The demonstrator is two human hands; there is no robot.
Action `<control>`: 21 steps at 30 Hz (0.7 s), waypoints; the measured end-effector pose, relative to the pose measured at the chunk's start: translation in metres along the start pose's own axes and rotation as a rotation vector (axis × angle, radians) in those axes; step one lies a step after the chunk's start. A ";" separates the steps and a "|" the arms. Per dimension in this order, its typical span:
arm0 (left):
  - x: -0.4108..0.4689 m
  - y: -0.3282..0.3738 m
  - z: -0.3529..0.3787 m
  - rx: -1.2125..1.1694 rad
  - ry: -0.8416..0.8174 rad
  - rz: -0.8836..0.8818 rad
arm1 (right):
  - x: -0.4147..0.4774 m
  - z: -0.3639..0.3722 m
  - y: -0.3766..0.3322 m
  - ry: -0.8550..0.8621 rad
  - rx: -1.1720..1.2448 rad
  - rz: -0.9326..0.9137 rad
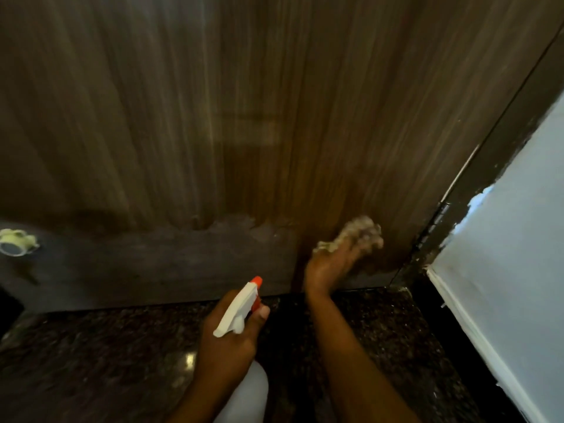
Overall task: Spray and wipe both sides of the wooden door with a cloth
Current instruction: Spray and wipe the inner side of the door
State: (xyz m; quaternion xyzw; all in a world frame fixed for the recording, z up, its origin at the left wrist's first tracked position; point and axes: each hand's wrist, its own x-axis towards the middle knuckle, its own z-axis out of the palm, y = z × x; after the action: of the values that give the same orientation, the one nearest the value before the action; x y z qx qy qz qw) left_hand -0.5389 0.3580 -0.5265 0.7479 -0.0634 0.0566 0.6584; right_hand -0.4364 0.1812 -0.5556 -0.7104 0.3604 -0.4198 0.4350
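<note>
A dark brown wooden door [244,102] fills the upper view, with a duller grey band along its bottom. My right hand [331,265] holds a pale crumpled cloth [357,233] against the door's lower right part, near the hinge edge; the cloth is blurred. My left hand [230,337] grips a white spray bottle [241,309] by its trigger head. Its orange nozzle points up toward the door, a little short of the bottom edge. The bottle's white body [247,395] hangs below my hand.
A dark speckled stone floor [106,346] lies below the door. The dark door frame with a hinge [439,215] runs up on the right, next to a pale blue wall [503,254] with a white skirting. A whitish round fitting [16,242] sits at the left edge.
</note>
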 end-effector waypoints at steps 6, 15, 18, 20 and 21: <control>0.005 0.009 -0.038 0.017 0.013 0.024 | -0.072 0.026 0.031 -0.292 -0.157 -0.493; 0.017 0.014 -0.081 -0.008 0.138 0.025 | -0.045 0.025 -0.005 -0.274 -0.289 -0.999; 0.014 0.012 -0.092 0.027 0.154 0.033 | -0.033 0.007 0.019 -0.483 -0.473 -1.435; 0.010 0.013 -0.096 0.033 0.182 0.017 | -0.012 -0.008 0.037 -0.547 -0.600 -1.630; 0.009 0.014 -0.097 0.029 0.186 0.007 | 0.000 -0.014 0.043 -0.554 -0.647 -1.682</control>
State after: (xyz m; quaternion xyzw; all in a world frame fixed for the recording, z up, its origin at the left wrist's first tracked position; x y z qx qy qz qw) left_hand -0.5325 0.4524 -0.4995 0.7485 -0.0035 0.1290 0.6505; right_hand -0.4558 0.1615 -0.5915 -0.8981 -0.2880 -0.2920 -0.1590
